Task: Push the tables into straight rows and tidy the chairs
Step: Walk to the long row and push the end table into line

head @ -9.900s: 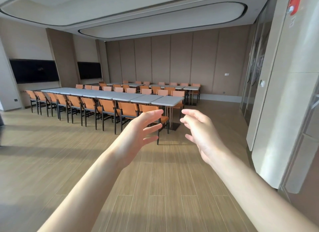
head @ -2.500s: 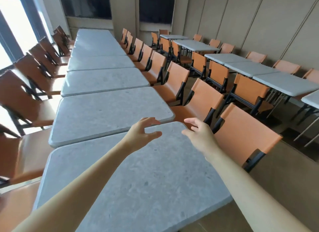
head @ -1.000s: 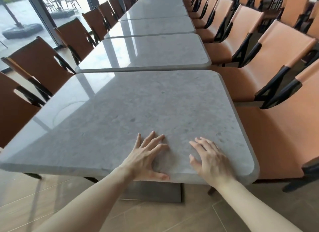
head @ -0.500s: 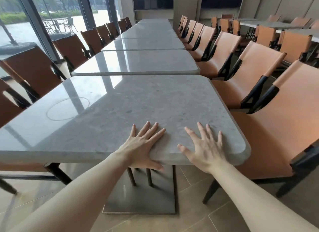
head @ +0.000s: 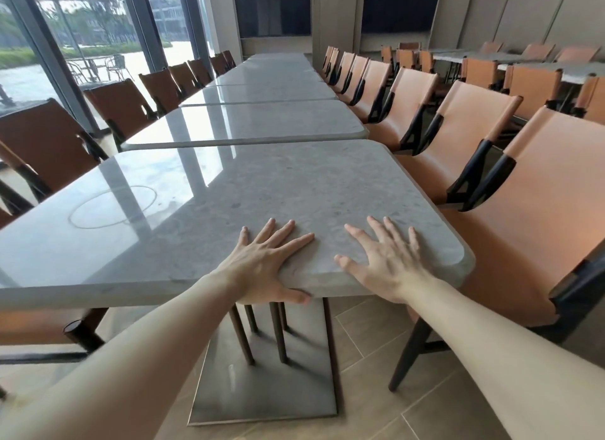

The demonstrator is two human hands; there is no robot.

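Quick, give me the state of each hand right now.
Left hand: open, fingers flat on the nearest table, thumb against its near edge.
Right hand: open, spread flat on the same table top.

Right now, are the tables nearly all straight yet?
Not quite. The far tables already look lined up. Both hands, left and right, press flat on the nearest table, which sits askew to the next one. The chairs alongside may need tidying afterwards.
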